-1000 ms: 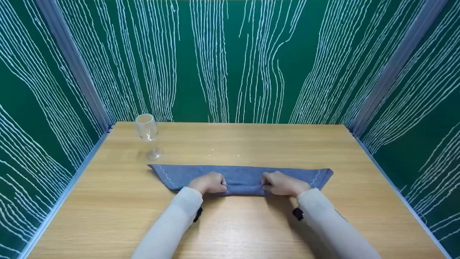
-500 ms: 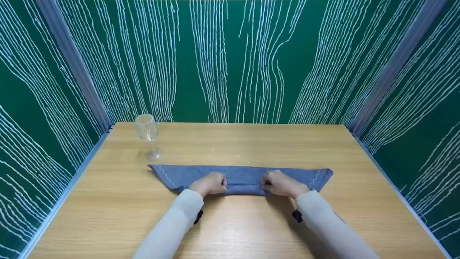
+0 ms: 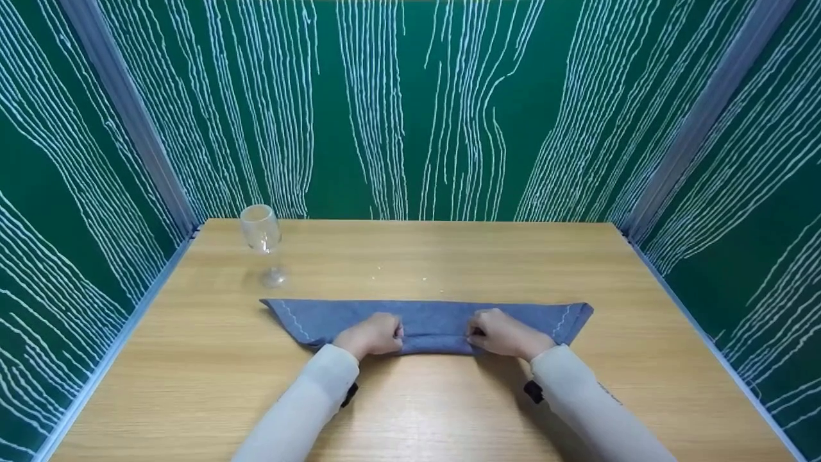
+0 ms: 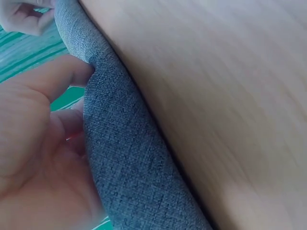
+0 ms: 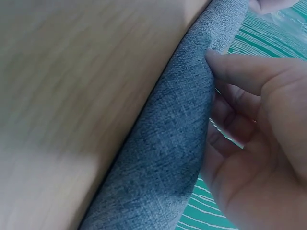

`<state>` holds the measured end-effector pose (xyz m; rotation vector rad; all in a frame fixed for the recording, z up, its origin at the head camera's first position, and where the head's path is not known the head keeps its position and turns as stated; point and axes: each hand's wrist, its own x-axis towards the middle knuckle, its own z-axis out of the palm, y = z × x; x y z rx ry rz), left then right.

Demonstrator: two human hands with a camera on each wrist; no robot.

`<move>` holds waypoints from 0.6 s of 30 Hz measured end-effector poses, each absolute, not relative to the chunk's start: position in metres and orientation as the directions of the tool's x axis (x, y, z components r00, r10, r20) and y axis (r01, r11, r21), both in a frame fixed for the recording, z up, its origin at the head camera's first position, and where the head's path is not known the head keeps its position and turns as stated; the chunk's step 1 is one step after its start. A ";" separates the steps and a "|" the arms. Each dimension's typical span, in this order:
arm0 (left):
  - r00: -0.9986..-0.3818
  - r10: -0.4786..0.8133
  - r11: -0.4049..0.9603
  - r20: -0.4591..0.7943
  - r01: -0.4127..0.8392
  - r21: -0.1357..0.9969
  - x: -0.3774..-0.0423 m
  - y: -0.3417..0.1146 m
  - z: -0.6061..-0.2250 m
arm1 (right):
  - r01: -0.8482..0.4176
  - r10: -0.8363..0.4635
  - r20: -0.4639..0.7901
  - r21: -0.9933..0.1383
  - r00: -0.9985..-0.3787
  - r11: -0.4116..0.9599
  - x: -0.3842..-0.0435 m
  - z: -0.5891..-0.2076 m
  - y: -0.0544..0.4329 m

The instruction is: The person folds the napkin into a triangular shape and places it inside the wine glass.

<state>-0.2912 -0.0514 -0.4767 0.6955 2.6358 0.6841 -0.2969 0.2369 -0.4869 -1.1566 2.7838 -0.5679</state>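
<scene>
A blue-grey cloth (image 3: 436, 311) lies folded into a long, wide band across the table, with pale wavy stitching near both ends. Its near edge is rolled or folded over. My left hand (image 3: 375, 333) pinches that near edge left of centre; in the left wrist view the thumb (image 4: 72, 74) presses into the fabric. Right of centre, my right hand (image 3: 503, 332) pinches the same edge, its thumb (image 5: 240, 69) against the cloth in the right wrist view. In both wrist views the cloth hides some of the fingertips.
A clear stemmed glass (image 3: 261, 234) stands upright at the back left of the wooden table (image 3: 410, 410), beyond the cloth's left end. Several tiny white specks lie behind the cloth. Green panels (image 3: 436, 160) with white wavy lines enclose the back and sides.
Both hands and the cloth between them have shifted slightly toward me. Both hands keep their hold on the near edge, and the glass stays in place.
</scene>
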 end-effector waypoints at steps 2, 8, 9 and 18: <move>-0.826 0.529 0.768 -0.195 0.369 0.523 -0.290 -0.052 -0.477 | -0.668 -0.695 0.070 -0.362 -0.715 0.650 -0.294 -0.487 0.237; -0.826 0.527 0.772 -0.201 0.366 0.520 -0.285 -0.053 -0.479 | -0.688 -0.705 0.101 -0.347 -0.703 0.637 -0.286 -0.488 0.237; -0.826 0.528 0.771 -0.197 0.370 0.518 -0.284 -0.053 -0.480 | -0.691 -0.706 0.103 -0.345 -0.701 0.635 -0.285 -0.488 0.237; -0.819 0.543 0.769 -0.186 0.395 0.503 -0.276 -0.052 -0.477 | -0.700 -0.713 0.104 -0.330 -0.693 0.633 -0.279 -0.488 0.237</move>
